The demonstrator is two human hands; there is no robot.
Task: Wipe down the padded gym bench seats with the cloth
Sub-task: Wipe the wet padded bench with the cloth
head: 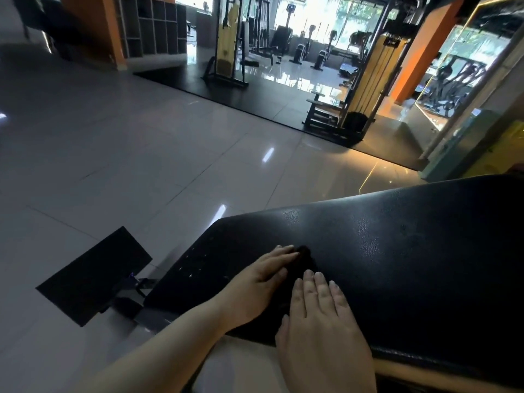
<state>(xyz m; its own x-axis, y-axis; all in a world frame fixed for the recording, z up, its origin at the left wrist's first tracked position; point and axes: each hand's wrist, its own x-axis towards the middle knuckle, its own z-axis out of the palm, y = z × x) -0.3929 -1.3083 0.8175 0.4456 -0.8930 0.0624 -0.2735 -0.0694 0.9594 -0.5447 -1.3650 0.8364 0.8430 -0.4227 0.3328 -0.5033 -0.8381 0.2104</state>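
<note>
cloth (pixel 305 259): dark, bunched on black bench (pixel 411 251) pad, near pad's left end, between both hands. hard to tell from pad, dark on dark; full outline not clear. visible part running from far tip beside left fingertips down toward right fingertips, roughly across pad's width.

left hand (pixel 262 282): reaching in from lower left on bare forearm, palm down, fingers straight and together, pointing up and right. fingertips laid on cloth's left edge, pressing flat, nothing curled round it.

right hand (pixel 321 324): coming up from bottom edge, palm down over pad's near rim, fingers straight and close together, pointing away from body. fingertips at cloth's near side, touching or just short of it; cannot tell which. flat too, nothing pinched.

bench pad: long axis from lower left to right, narrower at left end, wider and higher toward right. textured surface, pale sheen in middle.

just off left end: smaller black panel (pixel 93 276) low over tiled floor (pixel 127 137), joined to bench by metal bracket (pixel 141 285).

well beyond: weight machines (pixel 365 80) on dark mat, cubby shelf (pixel 153 26) at upper left.
</note>
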